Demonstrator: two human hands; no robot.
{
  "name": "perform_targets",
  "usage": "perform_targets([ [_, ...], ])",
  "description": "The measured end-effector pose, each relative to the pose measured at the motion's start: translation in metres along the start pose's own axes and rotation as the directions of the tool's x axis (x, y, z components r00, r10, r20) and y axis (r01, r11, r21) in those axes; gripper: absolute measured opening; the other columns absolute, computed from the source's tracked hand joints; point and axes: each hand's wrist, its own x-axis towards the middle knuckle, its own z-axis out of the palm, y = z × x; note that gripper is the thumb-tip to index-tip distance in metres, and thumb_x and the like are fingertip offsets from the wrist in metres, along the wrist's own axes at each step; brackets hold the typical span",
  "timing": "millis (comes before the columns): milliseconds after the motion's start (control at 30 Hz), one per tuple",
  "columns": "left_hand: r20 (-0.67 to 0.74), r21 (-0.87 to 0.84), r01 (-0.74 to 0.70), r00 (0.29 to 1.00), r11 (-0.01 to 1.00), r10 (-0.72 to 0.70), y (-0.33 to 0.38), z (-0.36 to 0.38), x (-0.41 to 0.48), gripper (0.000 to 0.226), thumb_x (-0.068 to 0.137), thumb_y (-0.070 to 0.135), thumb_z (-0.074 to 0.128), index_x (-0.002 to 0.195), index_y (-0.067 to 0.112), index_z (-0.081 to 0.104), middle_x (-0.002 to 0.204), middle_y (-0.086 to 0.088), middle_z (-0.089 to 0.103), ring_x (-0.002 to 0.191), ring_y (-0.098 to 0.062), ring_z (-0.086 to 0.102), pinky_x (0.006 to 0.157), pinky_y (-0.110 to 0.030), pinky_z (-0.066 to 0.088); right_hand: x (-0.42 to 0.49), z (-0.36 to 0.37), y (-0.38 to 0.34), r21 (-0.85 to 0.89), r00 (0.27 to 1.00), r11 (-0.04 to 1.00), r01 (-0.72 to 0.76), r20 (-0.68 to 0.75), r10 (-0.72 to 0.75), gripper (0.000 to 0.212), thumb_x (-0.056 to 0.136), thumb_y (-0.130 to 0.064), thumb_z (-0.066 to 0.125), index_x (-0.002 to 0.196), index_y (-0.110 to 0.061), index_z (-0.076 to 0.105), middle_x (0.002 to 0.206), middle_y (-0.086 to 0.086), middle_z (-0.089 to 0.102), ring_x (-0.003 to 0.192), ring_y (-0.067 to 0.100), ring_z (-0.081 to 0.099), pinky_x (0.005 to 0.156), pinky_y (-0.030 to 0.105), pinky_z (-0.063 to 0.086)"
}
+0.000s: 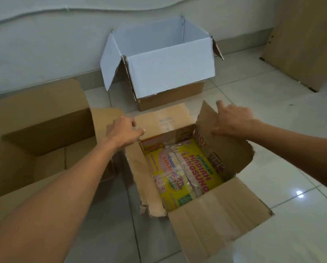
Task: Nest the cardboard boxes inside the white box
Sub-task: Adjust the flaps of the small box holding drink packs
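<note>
A white-lined box [170, 71] stands open by the far wall, with nothing visible inside it. In front of me a smaller brown cardboard box [212, 211] stands open on the floor, holding a yellow printed box [187, 168] with wrapped packets. My left hand [123, 132] rests at this box's far left corner, fingers curled on the flap edge. My right hand [231, 120] grips the torn right flap, which stands tilted up. A larger brown box [43, 130] lies open to the left.
Pale glossy floor tiles [291, 149] surround the boxes. A flat sheet of brown cardboard [306, 40] leans against the wall at the far right. The white wall runs behind the white box.
</note>
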Motion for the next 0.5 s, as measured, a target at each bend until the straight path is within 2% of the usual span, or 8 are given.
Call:
perform_targets([
  [67, 0.026, 0.052, 0.024, 0.999, 0.998, -0.025, 0.002, 0.008, -0.001, 0.032, 0.08, 0.048, 0.064, 0.097, 0.021, 0.064, 0.101, -0.001, 0.064, 0.097, -0.025, 0.058, 0.084, -0.04, 0.045, 0.007, 0.006, 0.01, 0.041, 0.992, 0.998, -0.049, 0.116, 0.044, 0.02, 0.082, -0.033, 0.055, 0.089, -0.015, 0.048, 0.071, 0.0, 0.052, 0.059, 0.016, 0.051, 0.049, 0.025, 0.034],
  [133, -0.007, 0.043, 0.046, 0.999, 0.998, -0.046, 0.006, 0.012, 0.0, 0.015, 0.079, 0.034, 0.065, 0.082, 0.019, 0.065, 0.089, -0.001, 0.067, 0.086, -0.025, 0.061, 0.071, -0.034, 0.047, 0.018, 0.006, 0.014, 0.099, 0.987, 0.994, -0.055, 0.157, 0.039, 0.012, 0.083, -0.026, 0.052, 0.078, -0.017, 0.047, 0.069, 0.0, 0.052, 0.058, 0.015, 0.051, 0.049, 0.025, 0.034],
  [233, 0.033, 0.031, 0.099, 0.994, 0.995, -0.1, 0.022, 0.011, 0.002, 0.014, 0.074, 0.027, 0.064, 0.072, 0.014, 0.063, 0.073, -0.004, 0.066, 0.073, -0.025, 0.063, 0.059, -0.031, 0.048, 0.039, -0.003, 0.014, 0.002, 0.997, 0.998, 0.058, 0.046, -0.058, 0.008, 0.087, -0.019, 0.047, 0.091, -0.014, 0.052, 0.068, 0.0, 0.049, 0.064, 0.018, 0.052, 0.058, 0.029, 0.038],
  [300, 0.16, 0.06, 0.131, 0.977, 0.99, -0.139, 0.036, 0.014, -0.003, 0.02, 0.069, 0.033, 0.067, 0.074, 0.014, 0.062, 0.073, -0.004, 0.067, 0.067, -0.024, 0.065, 0.053, -0.027, 0.047, 0.051, -0.007, 0.009, -0.104, 0.993, 0.988, 0.112, -0.031, -0.116, 0.012, 0.09, -0.017, 0.047, 0.098, -0.012, 0.055, 0.066, 0.0, 0.044, 0.071, 0.021, 0.051, 0.066, 0.033, 0.041],
  [367, 0.33, 0.012, 0.194, 0.925, 0.981, -0.187, 0.05, 0.021, -0.01, 0.029, 0.065, 0.039, 0.072, 0.07, 0.012, 0.062, 0.061, -0.005, 0.069, 0.048, -0.023, 0.066, 0.041, -0.023, 0.045, 0.061, -0.01, 0.002, -0.138, 0.986, 0.981, 0.137, -0.081, -0.149, 0.014, 0.091, -0.018, 0.054, 0.102, -0.011, 0.057, 0.067, 0.0, 0.046, 0.074, 0.021, 0.052, 0.071, 0.034, 0.045],
  [433, 0.406, 0.037, 0.205, 0.891, 0.978, -0.202, 0.06, 0.031, -0.015, 0.037, 0.065, 0.048, 0.071, 0.067, 0.012, 0.064, 0.05, -0.001, 0.067, 0.038, -0.021, 0.063, 0.037, -0.022, 0.044, 0.067, -0.01, -0.005, -0.085, 0.976, 0.98, 0.179, -0.114, -0.188, 0.027, 0.089, -0.023, 0.061, 0.111, -0.012, 0.051, 0.08, 0.006, 0.055, 0.083, 0.025, 0.057, 0.081, 0.039, 0.046],
  [500, 0.305, 0.127, 0.144, 0.936, 0.982, -0.176, 0.065, 0.039, -0.013, 0.038, 0.067, 0.054, 0.068, 0.067, 0.016, 0.062, 0.055, 0.003, 0.069, 0.046, -0.018, 0.065, 0.042, -0.019, 0.042, 0.068, -0.008, -0.005, -0.041, 0.957, 0.975, 0.218, -0.185, -0.222, 0.045, 0.087, -0.027, 0.062, 0.125, -0.013, 0.042, 0.106, 0.014, 0.061, 0.107, 0.033, 0.057, 0.097, 0.048, 0.039],
])
